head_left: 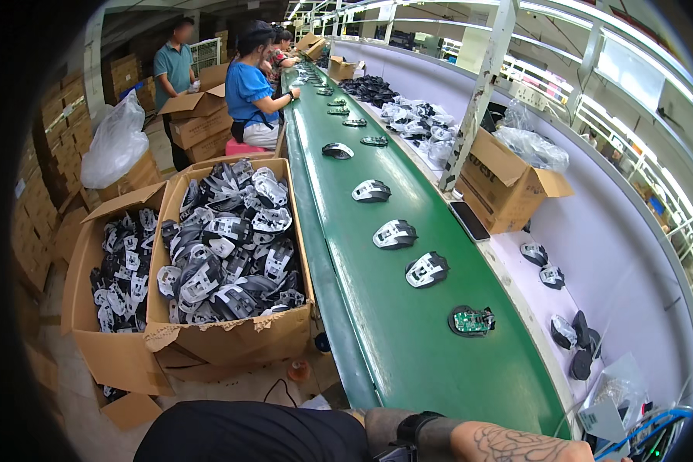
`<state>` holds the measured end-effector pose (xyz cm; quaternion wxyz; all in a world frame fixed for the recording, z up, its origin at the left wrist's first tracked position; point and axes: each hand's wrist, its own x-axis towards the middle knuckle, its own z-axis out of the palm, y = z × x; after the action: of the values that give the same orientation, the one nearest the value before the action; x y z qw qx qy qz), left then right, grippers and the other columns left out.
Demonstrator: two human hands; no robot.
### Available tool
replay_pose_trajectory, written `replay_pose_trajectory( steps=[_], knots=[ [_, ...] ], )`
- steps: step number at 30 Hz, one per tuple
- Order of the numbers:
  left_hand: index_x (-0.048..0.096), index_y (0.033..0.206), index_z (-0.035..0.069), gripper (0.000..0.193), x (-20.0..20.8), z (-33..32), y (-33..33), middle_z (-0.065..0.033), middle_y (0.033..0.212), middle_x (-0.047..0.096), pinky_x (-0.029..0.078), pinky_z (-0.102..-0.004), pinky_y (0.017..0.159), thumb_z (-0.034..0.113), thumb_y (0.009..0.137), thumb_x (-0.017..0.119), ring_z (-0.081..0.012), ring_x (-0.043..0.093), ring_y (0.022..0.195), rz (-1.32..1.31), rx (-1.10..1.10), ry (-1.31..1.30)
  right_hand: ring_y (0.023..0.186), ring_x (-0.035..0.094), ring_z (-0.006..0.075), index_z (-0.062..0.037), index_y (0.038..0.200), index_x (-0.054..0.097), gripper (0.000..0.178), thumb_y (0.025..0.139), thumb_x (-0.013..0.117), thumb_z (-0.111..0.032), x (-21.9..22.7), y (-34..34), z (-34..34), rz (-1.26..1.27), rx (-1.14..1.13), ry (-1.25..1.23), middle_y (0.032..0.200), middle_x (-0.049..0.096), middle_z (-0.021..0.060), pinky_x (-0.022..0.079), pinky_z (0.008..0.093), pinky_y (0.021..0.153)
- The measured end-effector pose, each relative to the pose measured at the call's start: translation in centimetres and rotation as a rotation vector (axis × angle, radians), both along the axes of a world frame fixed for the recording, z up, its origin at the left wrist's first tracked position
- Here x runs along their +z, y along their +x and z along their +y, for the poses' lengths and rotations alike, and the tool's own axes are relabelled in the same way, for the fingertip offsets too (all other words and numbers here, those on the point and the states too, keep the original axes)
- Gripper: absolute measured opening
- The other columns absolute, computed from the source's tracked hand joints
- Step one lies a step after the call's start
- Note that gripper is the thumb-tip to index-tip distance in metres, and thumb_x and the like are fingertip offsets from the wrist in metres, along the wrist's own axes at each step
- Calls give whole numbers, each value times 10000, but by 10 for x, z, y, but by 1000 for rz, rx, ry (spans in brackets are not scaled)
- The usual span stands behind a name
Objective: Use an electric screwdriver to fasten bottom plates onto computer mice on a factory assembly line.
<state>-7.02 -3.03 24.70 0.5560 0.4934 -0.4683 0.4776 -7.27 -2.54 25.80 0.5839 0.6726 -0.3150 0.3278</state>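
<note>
The worker's hands are not showing, so I cannot tell whether they are grasping anything or resting loose. Only a tattooed forearm (508, 442) is crossing the lower edge, with a dark strap (420, 426) lying to the left of the tattoo. Beyond the arm, a long green belt (362, 269) is stretching away up the room. Left of it, a big carton (231, 339) is brimming with loose black, white and grey parts (219, 262). On the belt's right border a dark phone (470, 221) is lying flat. Three mouse shells (393, 235) are sitting on the belt in a slanting row, domed, pale on top and dark along the edges, with cut-outs breaking their surface. Nearer than those, a black, rounded base (454, 326) is lying uncovered, and a green board (470, 319) is filling much of it, small components dotting its face. The base is lying toward the belt's right side, ahead of the forearm and well apart from it, bare green surface showing between. The shells are lying farther off and more to the left.
</note>
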Motion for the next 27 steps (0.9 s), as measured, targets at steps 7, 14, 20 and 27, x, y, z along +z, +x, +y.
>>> replay_pose_trajectory(
  steps=[7,14,20,27],
  knots=[
    [662,1012,-20,194,12,9,-15,-126,945,656,471,-222,642,85,851,638,-159,615,775,-71,87,20,877,601,115,-32,866,643,442,979,374,-363,-1,0,-2,74,-66,-2,935,636,47,495,194,821],
    [664,1007,-18,192,40,27,-44,-123,939,656,468,-220,634,87,847,643,-156,612,769,-137,165,26,790,556,132,12,936,602,352,966,391,-268,6,-2,-3,142,-107,-14,887,612,72,463,218,734],
    [666,1003,-17,191,56,40,-73,-121,934,656,465,-219,627,88,845,647,-153,611,764,-176,229,16,623,498,168,65,1037,541,236,944,426,-119,28,-10,-3,779,-286,-244,800,579,106,427,257,593],
    [668,998,-15,189,55,33,-63,-119,928,656,461,-217,620,90,841,651,-150,608,758,-184,199,32,740,531,144,29,967,588,338,956,384,-239,7,2,-3,611,-255,-233,897,586,78,449,239,682]
  ],
)
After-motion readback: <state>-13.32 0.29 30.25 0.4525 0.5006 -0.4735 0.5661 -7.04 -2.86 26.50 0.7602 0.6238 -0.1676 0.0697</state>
